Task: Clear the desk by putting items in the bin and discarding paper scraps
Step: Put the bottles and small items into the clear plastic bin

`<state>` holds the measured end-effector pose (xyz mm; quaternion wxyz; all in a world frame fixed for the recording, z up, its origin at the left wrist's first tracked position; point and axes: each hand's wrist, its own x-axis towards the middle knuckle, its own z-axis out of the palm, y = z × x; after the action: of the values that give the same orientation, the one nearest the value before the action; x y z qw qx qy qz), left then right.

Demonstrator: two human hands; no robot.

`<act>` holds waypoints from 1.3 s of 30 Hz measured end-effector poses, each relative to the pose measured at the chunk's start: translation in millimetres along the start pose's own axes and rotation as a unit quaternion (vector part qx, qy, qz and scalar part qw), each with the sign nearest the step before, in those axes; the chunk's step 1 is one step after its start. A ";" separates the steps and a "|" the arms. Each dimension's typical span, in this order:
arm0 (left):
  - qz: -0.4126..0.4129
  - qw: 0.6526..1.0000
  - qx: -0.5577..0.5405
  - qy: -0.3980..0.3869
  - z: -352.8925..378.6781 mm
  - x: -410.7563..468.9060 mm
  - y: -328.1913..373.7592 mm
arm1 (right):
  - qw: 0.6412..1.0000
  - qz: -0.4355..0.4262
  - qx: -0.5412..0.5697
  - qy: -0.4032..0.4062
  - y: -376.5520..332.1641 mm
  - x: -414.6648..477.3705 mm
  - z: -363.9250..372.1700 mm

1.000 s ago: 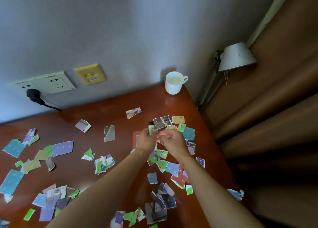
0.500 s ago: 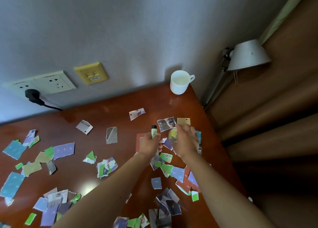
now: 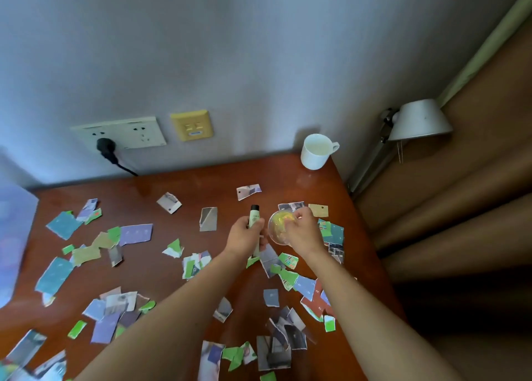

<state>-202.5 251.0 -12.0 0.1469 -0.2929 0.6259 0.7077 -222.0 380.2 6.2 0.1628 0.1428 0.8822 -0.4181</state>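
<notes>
I see both bare hands raised side by side over a reddish-brown wooden desk (image 3: 144,196). The left hand (image 3: 244,236) grips a small pale-green tube with a black cap (image 3: 254,218), held upright, with the fingers curled round its lower half. The right hand (image 3: 305,232), just beside it, curls its fingers over a round clear tub with yellow contents (image 3: 277,229). Tub and tube are close, and I cannot tell whether they touch.

Torn paper scraps (image 3: 135,233) lie under both hands, spread far out to the left of the left hand and run back along both forearms. Beyond the hands, a strip of mostly bare wood runs to the wall. A white mug (image 3: 315,151) stands at the far corner, beyond the right hand. The desk's right edge runs close by the right hand, with a lamp (image 3: 420,120) past it. Far left of the left hand, at the desk's left edge, stands a blurred translucent container (image 3: 14,236).
</notes>
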 end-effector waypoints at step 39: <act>0.114 0.965 0.018 0.236 -505.0 -130.7 62.0 | 0.943 -0.123 0.172 -0.258 -326.0 -211.8 350.6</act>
<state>-19.0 -229.8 93.2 -0.0816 -0.3757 0.6849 0.6190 -97.8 -118.0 108.3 0.3053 -0.0536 0.7354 -0.6025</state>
